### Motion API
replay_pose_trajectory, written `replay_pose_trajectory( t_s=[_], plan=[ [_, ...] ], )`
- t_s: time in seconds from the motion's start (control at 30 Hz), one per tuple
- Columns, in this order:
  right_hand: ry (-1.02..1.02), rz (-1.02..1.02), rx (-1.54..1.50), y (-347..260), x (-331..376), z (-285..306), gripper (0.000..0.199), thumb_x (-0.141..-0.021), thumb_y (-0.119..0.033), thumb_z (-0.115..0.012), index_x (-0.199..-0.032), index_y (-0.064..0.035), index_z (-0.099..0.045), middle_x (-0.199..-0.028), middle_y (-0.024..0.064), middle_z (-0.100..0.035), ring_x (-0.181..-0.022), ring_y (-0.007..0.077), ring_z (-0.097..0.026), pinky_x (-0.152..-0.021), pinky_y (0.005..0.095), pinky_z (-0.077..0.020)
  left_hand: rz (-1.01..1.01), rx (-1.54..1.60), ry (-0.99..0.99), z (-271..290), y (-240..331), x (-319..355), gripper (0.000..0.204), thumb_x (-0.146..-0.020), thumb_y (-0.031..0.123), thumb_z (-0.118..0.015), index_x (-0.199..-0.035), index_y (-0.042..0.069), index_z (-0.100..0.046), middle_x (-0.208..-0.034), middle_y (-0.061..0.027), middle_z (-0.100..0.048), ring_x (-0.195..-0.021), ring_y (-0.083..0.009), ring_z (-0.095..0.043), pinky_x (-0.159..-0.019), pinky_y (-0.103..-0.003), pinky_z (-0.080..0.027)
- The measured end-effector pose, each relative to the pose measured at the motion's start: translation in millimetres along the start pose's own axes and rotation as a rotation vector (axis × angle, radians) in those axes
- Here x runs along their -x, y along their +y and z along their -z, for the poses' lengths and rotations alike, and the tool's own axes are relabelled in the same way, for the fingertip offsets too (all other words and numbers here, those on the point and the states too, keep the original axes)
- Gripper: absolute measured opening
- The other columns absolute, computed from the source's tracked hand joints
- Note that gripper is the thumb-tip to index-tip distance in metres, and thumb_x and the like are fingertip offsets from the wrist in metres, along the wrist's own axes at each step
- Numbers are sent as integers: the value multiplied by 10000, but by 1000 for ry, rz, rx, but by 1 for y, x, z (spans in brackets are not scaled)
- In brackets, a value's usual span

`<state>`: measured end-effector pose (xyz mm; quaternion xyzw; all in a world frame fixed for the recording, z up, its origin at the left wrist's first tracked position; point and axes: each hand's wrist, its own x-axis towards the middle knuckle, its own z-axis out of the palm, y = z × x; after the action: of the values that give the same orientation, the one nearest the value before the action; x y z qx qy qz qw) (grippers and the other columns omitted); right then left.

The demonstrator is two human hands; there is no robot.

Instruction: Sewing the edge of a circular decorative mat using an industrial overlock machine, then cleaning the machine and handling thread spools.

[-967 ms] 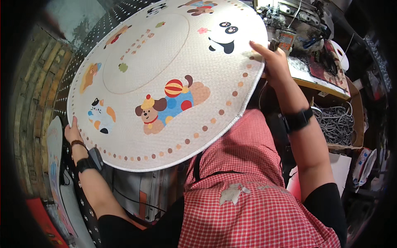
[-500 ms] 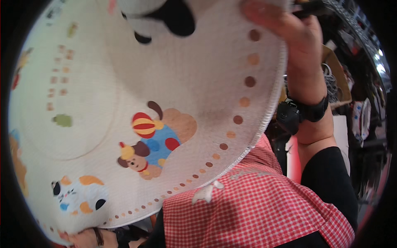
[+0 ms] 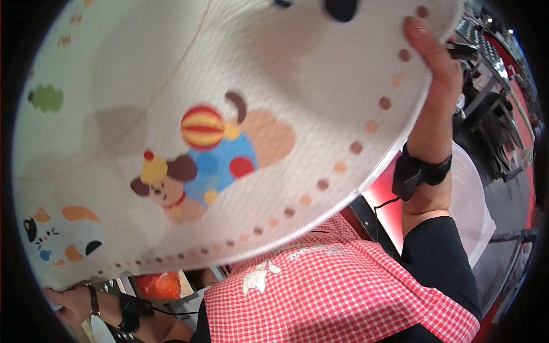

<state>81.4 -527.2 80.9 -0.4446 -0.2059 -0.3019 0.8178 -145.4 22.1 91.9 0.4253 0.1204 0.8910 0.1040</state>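
A large round white mat (image 3: 229, 114) printed with cartoon animals and a rim of coloured dots fills most of the view, lifted close to the camera. My right hand (image 3: 434, 54) grips its upper right edge, the arm raised, a black band on the wrist. My left hand (image 3: 71, 303) holds its lower left edge near a cat picture, also with a black wrist strap. The mat hides whatever lies behind it.
My red-and-white checked apron (image 3: 343, 291) shows below the mat. A white rounded object (image 3: 472, 200) and a red surface (image 3: 383, 200) lie at right, with dark metal machinery (image 3: 492, 51) at upper right. Something orange (image 3: 160, 283) sits low at left.
The mat has been lifted from lying flat ahead of me to right up near the camera, tilting over. Both hands kept their grip on its edges and rose with it.
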Motion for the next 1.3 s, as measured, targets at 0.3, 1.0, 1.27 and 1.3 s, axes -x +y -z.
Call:
replay_pose_trajectory(
  t_s=[0.3, 1.0, 1.27, 1.3],
  plan=[
    [-722, -565, -617, 171, -15, -172, 229, -732, -35, -650, -949, 17, -595, -855, 86, -633, -762, 170, -620, -733, 314, -502, 122, -906, 85, 156, -13, -71, 418, -652, 309, -767, -789, -21, -551, -784, -128, -599, -648, -198, -573, -559, -319, -494],
    [-617, -1207, -198, 249, 37, -127, 143, -868, -152, -479, -967, -52, -506, -702, 8, -511, -553, 67, -418, -517, 189, -338, 183, 677, -2145, -134, 118, 214, 186, -582, -17, -561, -761, 31, -555, -819, -83, -549, -759, -224, -555, -664, -295, -452],
    [-1018, -1482, -219, 179, 77, -113, 535, -914, -495, -293, -733, -61, -548, -593, -32, -410, -518, 55, -327, -462, 188, -252, 410, 744, -1873, -113, 98, 207, 331, -535, 150, -813, -763, 40, -599, -844, -69, -570, -805, -173, -543, -716, -281, -432],
    [-1066, -1475, -249, 179, 76, -113, 529, -917, -490, -287, -703, -67, -523, -591, -33, -407, -512, 54, -323, -457, 189, -245, 411, 743, -1876, -113, 98, 207, 331, -535, 150, -813, -763, 40, -599, -844, -69, -570, -805, -173, -543, -716, -281, -432]
  ],
)
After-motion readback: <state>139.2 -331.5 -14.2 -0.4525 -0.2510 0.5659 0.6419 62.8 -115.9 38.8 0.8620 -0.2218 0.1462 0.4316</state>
